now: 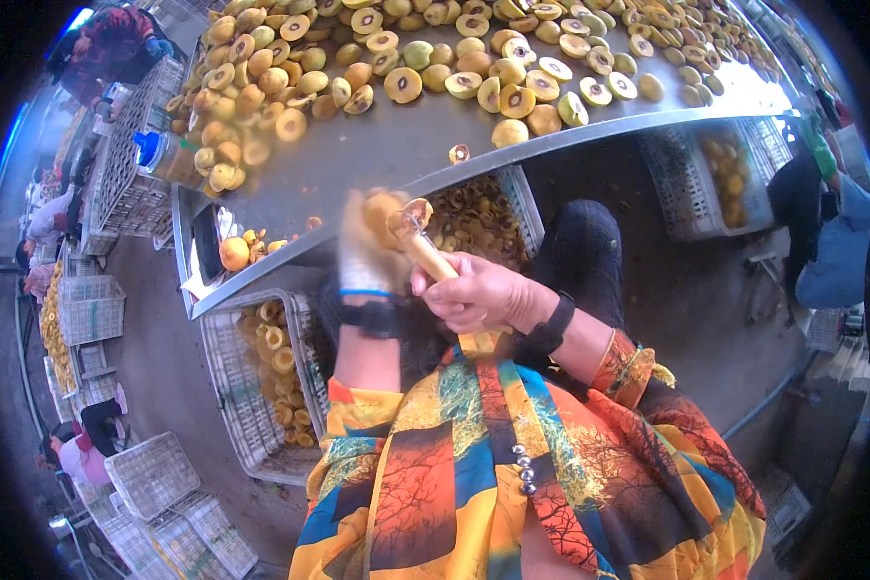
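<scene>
Left hand (369, 253) gripping fruit (382, 206), right hand (478, 292) coring

A sloping metal table (387, 145) carries heaped yellow-brown fruit (261, 87); halved fruit (512, 82) spreads along its far side.

left hand (367, 253): gloved, raised in front of the chest, fingers curled closed in a grip, dark band at the wrist, forearm bare and near vertical. right hand (478, 293): bare, fingers wrapped closed in a fist-like grip, dark band at the wrist, forearm angled in from the lower right, sleeve pushed back.
</scene>
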`<action>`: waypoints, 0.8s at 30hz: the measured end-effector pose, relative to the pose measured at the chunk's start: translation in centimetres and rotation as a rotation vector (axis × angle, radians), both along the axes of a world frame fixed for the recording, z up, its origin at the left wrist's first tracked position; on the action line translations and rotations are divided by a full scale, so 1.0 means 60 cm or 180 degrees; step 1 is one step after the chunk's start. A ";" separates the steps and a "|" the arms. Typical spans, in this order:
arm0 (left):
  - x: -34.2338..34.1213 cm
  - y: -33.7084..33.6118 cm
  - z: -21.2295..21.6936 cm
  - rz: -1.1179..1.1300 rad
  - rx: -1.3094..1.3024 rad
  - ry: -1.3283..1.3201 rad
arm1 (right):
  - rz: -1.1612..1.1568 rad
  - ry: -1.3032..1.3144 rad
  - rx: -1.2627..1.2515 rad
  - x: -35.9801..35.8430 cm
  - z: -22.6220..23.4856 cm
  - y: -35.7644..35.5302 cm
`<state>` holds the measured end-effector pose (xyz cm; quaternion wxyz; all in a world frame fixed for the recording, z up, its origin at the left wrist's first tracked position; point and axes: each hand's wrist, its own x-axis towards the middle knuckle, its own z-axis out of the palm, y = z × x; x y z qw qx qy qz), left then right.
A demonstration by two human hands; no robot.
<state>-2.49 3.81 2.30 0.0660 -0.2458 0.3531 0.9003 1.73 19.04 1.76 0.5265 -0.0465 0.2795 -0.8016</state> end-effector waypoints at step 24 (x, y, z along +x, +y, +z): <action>-0.398 -0.059 -0.086 -0.1671 -0.6495 0.0613 | -0.0679 0.4519 0.3738 0.006 -0.071 0.062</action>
